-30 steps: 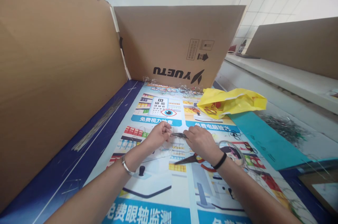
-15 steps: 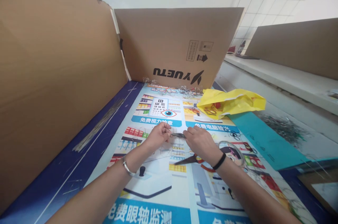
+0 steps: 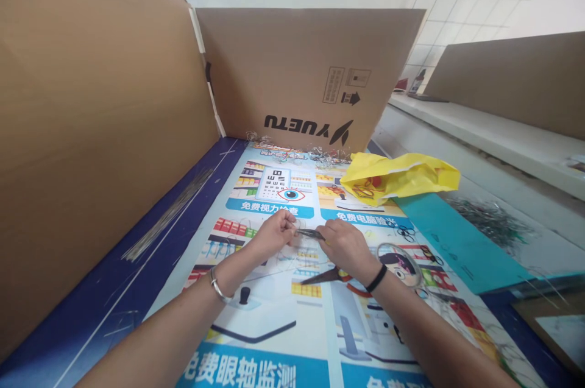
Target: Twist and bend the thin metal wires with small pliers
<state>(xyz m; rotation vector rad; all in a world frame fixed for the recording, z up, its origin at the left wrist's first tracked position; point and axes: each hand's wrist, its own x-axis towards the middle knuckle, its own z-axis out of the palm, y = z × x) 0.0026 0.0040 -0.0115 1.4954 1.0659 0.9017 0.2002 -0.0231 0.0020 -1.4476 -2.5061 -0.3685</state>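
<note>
My right hand [image 3: 345, 246] is wrapped around a small pair of pliers [image 3: 311, 233], their narrow metal jaws pointing left. At the jaws' tip, my left hand [image 3: 275, 234] pinches a thin wire, mostly hidden by the fingers. Faint wire loops trail below the left hand over the printed poster [image 3: 315, 309]. Under my right wrist lies a pair of scissors [image 3: 324, 276] with dark blades and orange-red handles, partly covered by the hand.
Cardboard panels [image 3: 242, 71] stand at the back and left. A yellow bag [image 3: 420, 176] lies at the right, near black rings [image 3: 406, 232]. Straight wires [image 3: 169, 214] lie on the blue strip at left; a wire heap [image 3: 491, 223] sits far right. Tangled wire [image 3: 326, 158] lines the back.
The pliers have turned slightly in my right hand, and their jaws look narrower now. My left hand stays almost in place. The view has shifted a little.
</note>
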